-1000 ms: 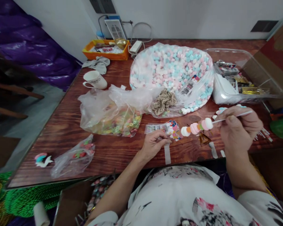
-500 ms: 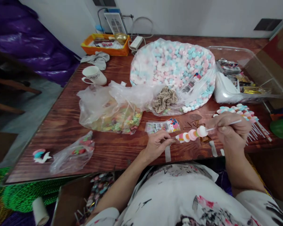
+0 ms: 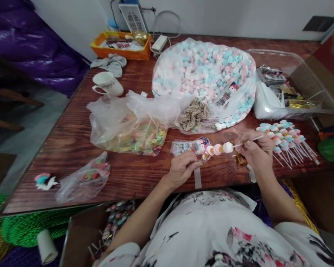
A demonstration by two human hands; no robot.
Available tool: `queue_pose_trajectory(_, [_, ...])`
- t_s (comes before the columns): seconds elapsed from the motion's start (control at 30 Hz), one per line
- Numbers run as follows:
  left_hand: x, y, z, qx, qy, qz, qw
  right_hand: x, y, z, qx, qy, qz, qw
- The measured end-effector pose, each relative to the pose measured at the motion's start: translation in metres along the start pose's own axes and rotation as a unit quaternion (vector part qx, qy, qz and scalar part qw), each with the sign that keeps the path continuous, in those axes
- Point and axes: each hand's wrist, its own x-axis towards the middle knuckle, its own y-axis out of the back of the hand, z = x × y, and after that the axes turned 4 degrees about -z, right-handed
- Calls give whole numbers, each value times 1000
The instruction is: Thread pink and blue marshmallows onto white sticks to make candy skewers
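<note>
My right hand (image 3: pixel 257 150) pinches the white stick of a marshmallow skewer (image 3: pixel 217 149), which lies nearly level above the table. Pink, white and orange sweets are threaded along it, with a white marshmallow nearest the right hand. At the other end, my left hand (image 3: pixel 185 167) is closed, its thumb and fingertips pinching what looks like a small clear printed bag (image 3: pixel 206 154) around the skewer's tip; the exact overlap is too small to tell. Just behind lie flat printed bags (image 3: pixel 183 147). Gold twist ties (image 3: pixel 240 160) sit near the right hand.
Finished skewers (image 3: pixel 282 135) are piled at right, beside green tape (image 3: pixel 332 149). Behind are a big marshmallow bag (image 3: pixel 203 66), a bag of gummies (image 3: pixel 139 137) and a clear plastic tub (image 3: pixel 295 55). A mug (image 3: pixel 108 84) and an orange tray (image 3: pixel 121 53) stand at left.
The skewer and my right hand have moved left, bringing the sweets closer to my left hand. More of the skewer pile shows now.
</note>
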Motion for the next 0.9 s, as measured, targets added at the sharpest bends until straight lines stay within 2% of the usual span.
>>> queue_pose_trajectory(0.13, [-1, -1, 2, -39, 23, 22, 999, 6, 5, 0, 28, -41, 12, 999])
queue_pose_trajectory(0.27, [-1, 2, 3, -60, 49, 57, 995, 5, 4, 2, 5, -39, 15, 999])
queue_pose_trajectory(0.43, [-3, 6, 1, -47, 49, 77, 995, 7, 3, 0, -19, 13, 75, 997])
queue_pose_trajectory(0.53, [-9, 6, -2, -44, 55, 81, 994, 11, 9, -8, -23, 66, 119, 990])
queue_pose_trajectory(0.6, [-12, 5, -4, -48, 70, 95, 992, 11, 15, -16, -35, 98, 123, 987])
queue_pose_trajectory(0.67, [-13, 5, -4, -55, 86, 117, 988, 7, 16, -23, -104, 90, 74, 988])
queue_pose_trajectory(0.73, [-12, 5, -3, -62, 95, 133, 985, 2, 8, -25, -214, 72, -58, 972])
queue_pose_trajectory(0.77, [-11, 5, -2, -67, 97, 136, 984, 0, 2, -25, -267, 74, -145, 950])
queue_pose_trajectory(0.83, [-7, 5, 0, -80, 96, 128, 984, -2, -14, -20, -344, 102, -303, 883])
queue_pose_trajectory(0.9, [-5, 4, 3, -93, 88, 123, 984, 1, -30, -14, -401, 132, -372, 827])
